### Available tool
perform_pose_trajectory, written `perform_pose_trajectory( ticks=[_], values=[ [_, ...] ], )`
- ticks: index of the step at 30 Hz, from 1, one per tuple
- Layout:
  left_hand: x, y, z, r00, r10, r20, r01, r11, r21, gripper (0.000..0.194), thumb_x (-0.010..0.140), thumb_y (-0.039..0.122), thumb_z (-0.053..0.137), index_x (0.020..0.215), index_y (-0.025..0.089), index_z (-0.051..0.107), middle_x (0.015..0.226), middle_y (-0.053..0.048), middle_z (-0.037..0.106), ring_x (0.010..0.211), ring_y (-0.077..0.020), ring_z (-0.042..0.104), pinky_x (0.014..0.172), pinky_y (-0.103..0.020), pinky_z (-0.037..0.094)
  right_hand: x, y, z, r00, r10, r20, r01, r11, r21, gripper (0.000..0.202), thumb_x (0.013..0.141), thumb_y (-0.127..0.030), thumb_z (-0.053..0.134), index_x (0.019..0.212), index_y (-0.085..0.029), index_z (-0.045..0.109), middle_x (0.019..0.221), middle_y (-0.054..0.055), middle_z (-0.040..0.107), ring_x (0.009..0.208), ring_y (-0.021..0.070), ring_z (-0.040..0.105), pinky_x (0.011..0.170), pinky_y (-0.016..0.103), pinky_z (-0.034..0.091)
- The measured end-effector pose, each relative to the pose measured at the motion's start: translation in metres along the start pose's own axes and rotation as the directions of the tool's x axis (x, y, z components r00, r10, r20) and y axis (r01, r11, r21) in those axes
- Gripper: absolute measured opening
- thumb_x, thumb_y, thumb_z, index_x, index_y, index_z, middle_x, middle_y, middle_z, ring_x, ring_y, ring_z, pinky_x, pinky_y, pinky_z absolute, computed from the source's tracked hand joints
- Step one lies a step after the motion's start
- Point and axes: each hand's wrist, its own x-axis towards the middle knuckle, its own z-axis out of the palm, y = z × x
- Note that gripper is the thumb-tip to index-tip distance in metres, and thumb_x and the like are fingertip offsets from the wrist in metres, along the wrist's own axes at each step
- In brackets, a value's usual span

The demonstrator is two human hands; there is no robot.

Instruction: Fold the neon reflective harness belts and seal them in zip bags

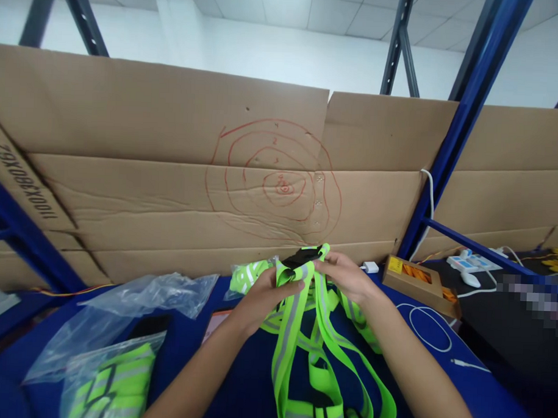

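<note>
Blue tabletop (245, 378), left hand (261, 301) and right hand (347, 276) angled inward — both nearly closed, pinching green reflective straps (289, 337)

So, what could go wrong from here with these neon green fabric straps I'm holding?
The neon green fabric straps with grey stripes, held by the left hand and right hand, hang in several loose loops, so they might twist or tangle. Also, the thin, looped white cable lies on the blue tabletop beside the right forearm; a wide swing of that arm could perhaps snag it.
</note>
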Motion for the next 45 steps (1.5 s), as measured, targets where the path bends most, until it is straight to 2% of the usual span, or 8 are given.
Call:
perform_pose_trajectory(
  ticks=[3, 7, 15, 24, 29, 34, 40, 45],
  values=[
    [-0.001, 0.004, -0.001, 0.999, 0.008, 0.035, -0.008, 1.0, 0.001, 0.068, 0.069, 0.04, 0.089, 0.129, 0.019, 0.066, 0.13, -0.011, 0.071, 0.126, -0.035, 0.061, 0.108, -0.044, 0.045, 0.004, 0.005, -0.002, 0.997, 0.025, 0.07, -0.03, 0.996, 0.08, 0.037, 0.071, -0.045, 0.086, 0.09, -0.017, 0.071, 0.082, 0.002, 0.073, 0.073, 0.0158, 0.066, 0.077, 0.03, 0.053],
    [0.003, 0.001, 0.0, 0.995, 0.097, -0.004, -0.097, 0.995, 0.035, 0.092, 0.07, 0.038, 0.089, 0.15, 0.027, 0.044, 0.139, -0.01, 0.065, 0.129, -0.0307, 0.059, 0.11, -0.044, 0.043, 0.004, 0.002, 0.006, 0.994, -0.061, -0.089, 0.072, 0.989, 0.13, 0.039, 0.07, -0.045, 0.087, 0.093, -0.019, 0.067, 0.084, 0.001, 0.072, 0.067, 0.0139, 0.065, 0.069, 0.028, 0.053],
    [0.011, -0.019, 0.005, 0.997, 0.075, 0.018, -0.075, 0.996, 0.048, 0.053, 0.08, 0.046, 0.08, 0.122, 0.016, 0.069, 0.121, -0.011, 0.074, 0.11, -0.0308, 0.069, 0.096, -0.041, 0.052, -0.003, 0.0, 0.027, 0.965, -0.029, -0.26, 0.11, 0.947, 0.303, 0.047, 0.066, -0.039, 0.091, 0.097, -0.021, 0.061, 0.077, -0.002, 0.069, 0.063, 0.013, 0.065, 0.063, 0.026, 0.054],
    [0.015, -0.013, 0.001, 0.967, 0.255, 0.002, -0.251, 0.95, 0.184, 0.047, 0.089, 0.044, 0.072, 0.129, 0.019, 0.067, 0.135, -0.009, 0.068, 0.129, -0.0294, 0.06, 0.113, -0.041, 0.043, -0.01, -0.012, 0.012, 0.994, 0.086, 0.063, -0.1, 0.958, 0.269, 0.043, 0.062, -0.034, 0.093, 0.095, -0.016, 0.072, 0.093, 0.005, 0.075, 0.083, 0.0167, 0.07, 0.085, 0.032, 0.055],
    [0.007, -0.018, 0.005, 0.985, 0.167, 0.049, -0.174, 0.963, 0.207, 0.045, 0.081, 0.044, 0.079, 0.118, 0.02, 0.072, 0.125, -0.008, 0.073, 0.123, -0.0309, 0.063, 0.11, -0.042, 0.045, -0.01, -0.009, 0.007, 0.999, -0.043, -0.026, 0.043, 0.999, 0.026, 0.031, 0.069, -0.041, 0.087, 0.085, -0.018, 0.076, 0.084, 0.004, 0.075, 0.084, 0.0202, 0.07, 0.087, 0.037, 0.055],
    [0.005, -0.033, 0.011, 0.994, 0.081, -0.079, -0.064, 0.977, 0.201, 0.052, 0.069, 0.044, 0.087, 0.113, 0.021, 0.074, 0.121, -0.007, 0.074, 0.124, -0.0328, 0.062, 0.111, -0.046, 0.045, -0.008, -0.001, 0.016, 0.964, -0.263, 0.04, 0.26, 0.894, -0.366, 0.024, 0.087, -0.042, 0.07, 0.1, -0.025, 0.079, 0.113, 0.005, 0.073, 0.119, 0.0272, 0.063, 0.111, 0.043, 0.043],
    [0.011, -0.024, -0.002, 0.997, -0.012, 0.077, 0.005, 0.996, 0.088, 0.045, 0.071, 0.035, 0.086, 0.112, 0.02, 0.075, 0.114, -0.007, 0.077, 0.121, -0.0321, 0.064, 0.108, -0.045, 0.045, -0.012, -0.01, 0.01, 0.912, -0.407, 0.051, 0.352, 0.71, -0.61, 0.089, 0.078, -0.039, 0.082, 0.155, -0.03, 0.039, 0.156, 0.01, 0.043, 0.132, 0.0258, 0.053, 0.112, 0.041, 0.042],
    [0.008, -0.017, -0.007, 0.939, -0.134, 0.317, 0.086, 0.983, 0.162, 0.03, 0.077, 0.034, 0.081, 0.102, 0.017, 0.076, 0.095, -0.008, 0.079, 0.099, -0.029, 0.071, 0.092, -0.039, 0.051, -0.022, -0.023, 0.006, 0.932, -0.278, 0.234, 0.359, 0.602, -0.713, 0.033, 0.094, -0.046, 0.065, 0.12, -0.029, 0.073, 0.117, 0.005, 0.075, 0.106, 0.025, 0.069, 0.093, 0.036, 0.049]
  ],
)
